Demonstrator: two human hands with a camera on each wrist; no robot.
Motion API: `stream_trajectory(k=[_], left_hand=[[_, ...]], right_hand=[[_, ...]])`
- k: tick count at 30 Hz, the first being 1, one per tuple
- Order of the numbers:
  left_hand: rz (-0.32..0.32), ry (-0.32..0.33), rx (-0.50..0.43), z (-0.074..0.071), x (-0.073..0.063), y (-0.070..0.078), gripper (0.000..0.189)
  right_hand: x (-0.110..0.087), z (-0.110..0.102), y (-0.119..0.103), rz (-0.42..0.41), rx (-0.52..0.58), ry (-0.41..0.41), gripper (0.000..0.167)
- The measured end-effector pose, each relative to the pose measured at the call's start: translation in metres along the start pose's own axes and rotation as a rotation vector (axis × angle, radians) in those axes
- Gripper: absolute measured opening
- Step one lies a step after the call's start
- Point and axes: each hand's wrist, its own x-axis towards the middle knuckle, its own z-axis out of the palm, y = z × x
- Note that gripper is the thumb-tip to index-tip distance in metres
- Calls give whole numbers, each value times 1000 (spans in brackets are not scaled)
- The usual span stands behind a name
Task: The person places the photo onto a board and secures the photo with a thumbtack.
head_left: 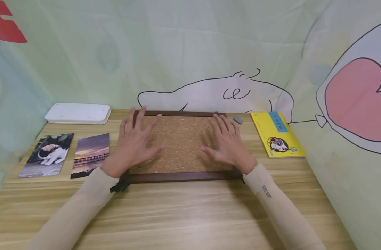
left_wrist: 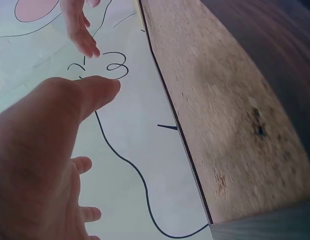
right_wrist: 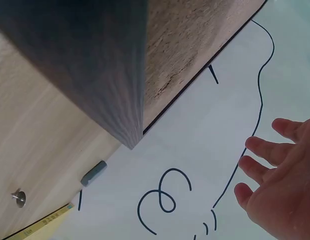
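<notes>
A cork board (head_left: pixel 181 146) in a dark brown wooden frame (head_left: pixel 184 176) lies flat on the table, centred in the head view. Over its left part hovers my left hand (head_left: pixel 135 142), fingers spread and holding nothing. My right hand (head_left: pixel 226 142) is spread in the same way over the right part, its thumb pointing inward. In the left wrist view, a gap shows between the left hand (left_wrist: pixel 39 130) and the cork surface (left_wrist: pixel 220 105). The right wrist view likewise shows the right hand (right_wrist: pixel 285 170) apart from the board's frame (right_wrist: pixel 94 65).
Left of the board lie a cat photo (head_left: pixel 49 154) and a sunset photo (head_left: pixel 91 154), with a white case (head_left: pixel 78 113) behind them. To the right are a small grey block (head_left: pixel 237 120), a yellow book (head_left: pixel 273 139) and a metal thumbtack (right_wrist: pixel 18 198). A printed curtain (head_left: pixel 190 52) closes the back.
</notes>
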Motion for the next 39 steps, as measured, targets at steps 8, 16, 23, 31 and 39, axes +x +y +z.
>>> stream_trajectory(k=[8,16,23,31,39], left_hand=[[-34,-9,-9,-3,-5,-10,100],[-59,1,10,-7,-11,-21,101],[-79,1,-2,-9,-16,-28,103],[-89,38,2,-6,-23,-39,105],[-104,53,2,-7,-28,-47,105]], right_hand=[[-4,1,7,5,4,6,104],[-10,-2,17,33,5,5,102],[-18,-4,25,52,49,-14,99],[-24,-2,33,63,76,-22,98],[-29,-1,42,107,123,-64,101]])
